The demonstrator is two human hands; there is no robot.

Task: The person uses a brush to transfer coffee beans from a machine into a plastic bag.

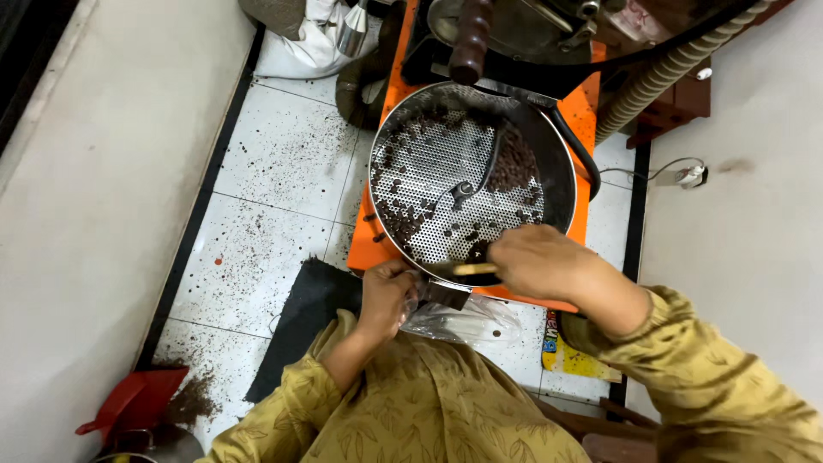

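A round perforated metal cooling tray (559,150) on an orange roasting machine (367,244) holds dark roasted beans (513,163), with a stirring arm across its middle. My right hand (536,260) is over the tray's near rim, shut on a small wooden-handled tool (473,269). Below the tray's front chute, my left hand (385,296) grips the mouth of a clear plastic bag (467,321) that hangs under the rim. Both arms wear olive leaf-patterned sleeves.
White speckled floor tiles (274,171) are scattered with dark bits. A black mat (300,321) lies by my left side. A red dustpan (137,399) with grounds sits at bottom left. A ribbed hose (677,64) and cable run at top right.
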